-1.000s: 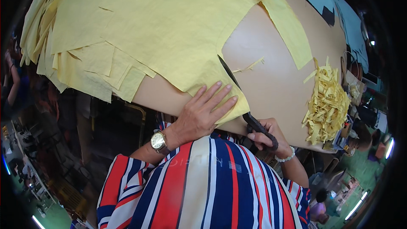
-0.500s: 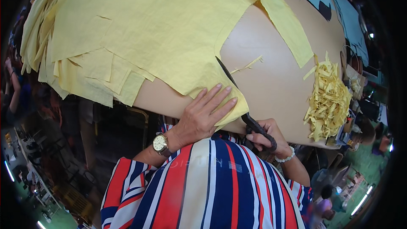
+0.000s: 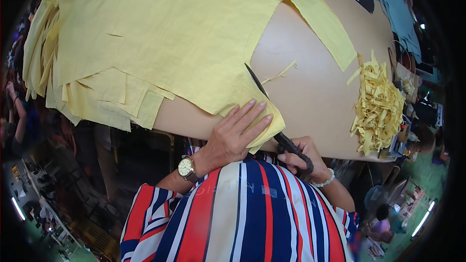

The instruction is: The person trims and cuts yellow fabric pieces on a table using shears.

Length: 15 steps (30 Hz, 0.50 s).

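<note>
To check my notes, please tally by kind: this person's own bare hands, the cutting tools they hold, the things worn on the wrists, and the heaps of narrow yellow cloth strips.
Bare left hand and right hand: 2
Black long-bladed scissors: 1
Round pale-faced wristwatch: 1
Pale beaded bracelet: 1
Heap of narrow yellow cloth strips: 1
Total: 6

Yellow cloth (image 3: 170,34) spread flat; black scissors (image 3: 287,142) slanted along its right edge, second blade apparently hidden.
</note>
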Tool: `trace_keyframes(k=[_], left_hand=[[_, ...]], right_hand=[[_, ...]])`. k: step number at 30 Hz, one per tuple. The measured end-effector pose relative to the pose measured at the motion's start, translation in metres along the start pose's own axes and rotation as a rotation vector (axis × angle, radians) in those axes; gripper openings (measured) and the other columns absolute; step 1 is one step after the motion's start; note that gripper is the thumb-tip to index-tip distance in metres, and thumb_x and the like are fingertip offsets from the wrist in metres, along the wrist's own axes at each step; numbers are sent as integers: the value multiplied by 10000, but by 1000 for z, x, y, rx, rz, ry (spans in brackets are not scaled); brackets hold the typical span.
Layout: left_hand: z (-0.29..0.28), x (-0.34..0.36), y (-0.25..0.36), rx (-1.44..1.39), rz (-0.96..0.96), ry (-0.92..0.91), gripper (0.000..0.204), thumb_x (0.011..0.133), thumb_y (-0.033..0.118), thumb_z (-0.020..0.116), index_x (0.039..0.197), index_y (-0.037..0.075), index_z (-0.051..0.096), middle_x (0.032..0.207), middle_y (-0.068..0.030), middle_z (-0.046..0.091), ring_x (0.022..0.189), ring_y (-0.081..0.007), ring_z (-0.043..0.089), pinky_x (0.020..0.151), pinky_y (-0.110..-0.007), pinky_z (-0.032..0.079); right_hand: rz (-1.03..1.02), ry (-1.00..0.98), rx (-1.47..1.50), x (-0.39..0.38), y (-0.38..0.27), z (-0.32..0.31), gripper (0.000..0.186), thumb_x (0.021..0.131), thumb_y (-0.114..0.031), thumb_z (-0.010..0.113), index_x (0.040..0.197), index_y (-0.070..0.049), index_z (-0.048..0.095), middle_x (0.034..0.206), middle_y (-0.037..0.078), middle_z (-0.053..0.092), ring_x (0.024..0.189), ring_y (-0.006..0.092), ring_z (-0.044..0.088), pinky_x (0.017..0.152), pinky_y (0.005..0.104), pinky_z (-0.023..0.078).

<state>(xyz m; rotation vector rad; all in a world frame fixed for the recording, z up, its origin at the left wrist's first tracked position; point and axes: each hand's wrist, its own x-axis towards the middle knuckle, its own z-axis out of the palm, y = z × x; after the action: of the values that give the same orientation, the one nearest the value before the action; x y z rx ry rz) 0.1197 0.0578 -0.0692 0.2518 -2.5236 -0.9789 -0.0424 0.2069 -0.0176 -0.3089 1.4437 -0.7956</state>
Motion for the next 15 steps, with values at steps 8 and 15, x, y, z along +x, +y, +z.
trace_keyframes(k=[8, 15], left_hand=[[4, 1, -1, -36, 45, 29, 516, 684, 51, 559, 1199, 26, 527, 1244, -226, 484, 1122, -370, 509, 900, -414, 454], [6, 3, -1, -98, 47, 30, 415, 783, 110, 544, 1187, 13, 532, 1225, -237, 495, 1109, -381, 516, 907, -416, 452]], right_hand=[[-33, -15, 94, 6, -1, 6, 213, 798, -127, 626, 632, -22, 543, 460, -6, 480, 390, 36, 422, 390, 184, 295], [-31, 15, 120, 4, 9, 12, 225, 806, -122, 618, 612, -39, 540, 460, -25, 469, 397, 27, 395, 390, 192, 277]])
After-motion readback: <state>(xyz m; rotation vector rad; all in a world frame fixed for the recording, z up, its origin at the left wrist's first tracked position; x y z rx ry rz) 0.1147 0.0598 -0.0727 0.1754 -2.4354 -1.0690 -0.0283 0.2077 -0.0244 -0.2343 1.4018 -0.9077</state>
